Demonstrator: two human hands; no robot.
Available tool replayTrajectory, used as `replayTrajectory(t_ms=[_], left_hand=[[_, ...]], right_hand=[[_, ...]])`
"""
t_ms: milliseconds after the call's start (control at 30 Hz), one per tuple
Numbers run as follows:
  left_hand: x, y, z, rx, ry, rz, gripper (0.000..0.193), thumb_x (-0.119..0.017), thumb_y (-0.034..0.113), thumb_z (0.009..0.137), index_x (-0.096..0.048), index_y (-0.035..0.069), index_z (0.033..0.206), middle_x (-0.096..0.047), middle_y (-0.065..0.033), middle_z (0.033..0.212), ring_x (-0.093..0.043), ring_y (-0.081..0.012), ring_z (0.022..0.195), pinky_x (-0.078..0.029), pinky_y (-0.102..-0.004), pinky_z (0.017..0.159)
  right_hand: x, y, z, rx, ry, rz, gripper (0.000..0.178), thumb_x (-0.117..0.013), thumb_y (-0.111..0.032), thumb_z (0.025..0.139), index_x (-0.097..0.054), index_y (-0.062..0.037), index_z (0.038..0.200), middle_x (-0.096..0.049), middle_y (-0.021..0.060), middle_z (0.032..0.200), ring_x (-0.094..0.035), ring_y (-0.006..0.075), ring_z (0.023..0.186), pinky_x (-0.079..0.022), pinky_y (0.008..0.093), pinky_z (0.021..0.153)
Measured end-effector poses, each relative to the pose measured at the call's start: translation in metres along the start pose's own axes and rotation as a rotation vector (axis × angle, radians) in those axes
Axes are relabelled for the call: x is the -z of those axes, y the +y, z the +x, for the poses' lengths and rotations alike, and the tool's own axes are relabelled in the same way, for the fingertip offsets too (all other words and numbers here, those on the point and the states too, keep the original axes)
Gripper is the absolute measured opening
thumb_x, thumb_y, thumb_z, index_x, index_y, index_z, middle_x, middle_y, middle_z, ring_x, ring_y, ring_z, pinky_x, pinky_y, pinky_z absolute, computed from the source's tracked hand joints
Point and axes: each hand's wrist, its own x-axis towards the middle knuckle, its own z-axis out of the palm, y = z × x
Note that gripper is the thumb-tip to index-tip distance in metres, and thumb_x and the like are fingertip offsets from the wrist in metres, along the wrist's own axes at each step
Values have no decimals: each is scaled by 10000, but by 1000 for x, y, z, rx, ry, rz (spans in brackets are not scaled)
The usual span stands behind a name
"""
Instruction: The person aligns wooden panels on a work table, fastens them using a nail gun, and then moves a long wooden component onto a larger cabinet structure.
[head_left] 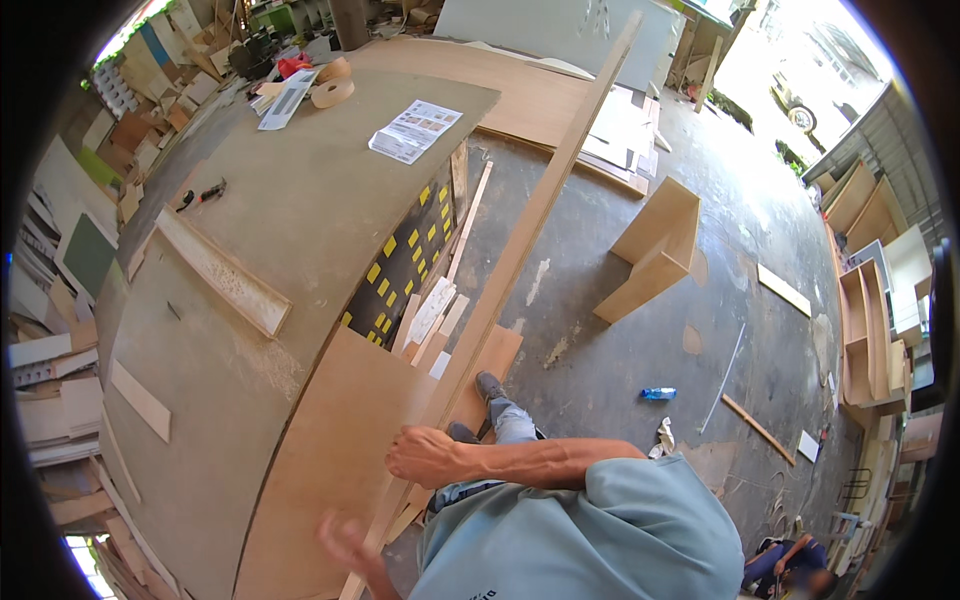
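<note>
A long narrow wooden plank (540, 205) runs from the far upper middle down past my body. My right hand (425, 455) lies over the near part of this plank, its fingers curled closed. Whatever is inside that fist is hidden. My left hand (345, 545) is smeared by motion, near the plank's lower end and above a light brown wooden panel (330, 440). The panel extends along the edge of a large worktable (230, 420).
On the worktable lie a printed sheet (415, 130), a long trough-like wooden piece (220, 270) and a small board (140, 400). An open wooden box frame (655, 250) stands on the floor at right, with a blue bottle (658, 393) nearer. Another person (785, 568) is at lower right.
</note>
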Motion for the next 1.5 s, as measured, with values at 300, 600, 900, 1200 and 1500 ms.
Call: replayTrajectory(t_ms=[300,600,900,1200,1500], left_hand=[[173,-117,-130,-237,218,1047,575,-729,506,778,-612,11,1047,-644,-136,876,-627,-332,843,-509,-441,742],[211,-152,-170,-225,36,1057,816,-667,733,736,-620,18,1128,-665,-197,1052,-637,-411,986,-514,-502,796],[198,-67,-100,-484,304,914,692,-694,652,780,-634,45,1107,-654,-163,838,-616,-355,665,-530,-470,624],[86,52,8,-808,120,616,693,-686,663,777,-640,47,1090,-651,-161,827,-612,-351,654,-528,-466,616],[-60,232,-10,-1022,-48,475,694,-678,674,774,-646,49,1074,-649,-159,816,-608,-347,643,-526,-462,609]], right_hand=[[99,-28,14,-17,-390,-40,278,-734,-179,602,-641,-8,801,-645,98,811,-643,278,851,-505,384,769],[191,-47,20,94,-494,-127,488,-782,-418,674,-620,7,852,-616,83,829,-628,257,857,-495,373,761],[303,-44,-14,377,51,-452,526,-717,-519,621,-539,-38,736,-510,39,709,-537,189,642,-422,339,548],[384,-40,-112,487,433,-545,613,-667,-596,503,-522,-15,635,-471,16,615,-534,192,563,-426,336,474],[467,-40,-278,438,667,-597,560,-721,-706,502,-644,-152,535,-617,-24,554,-639,231,531,-404,347,408]])
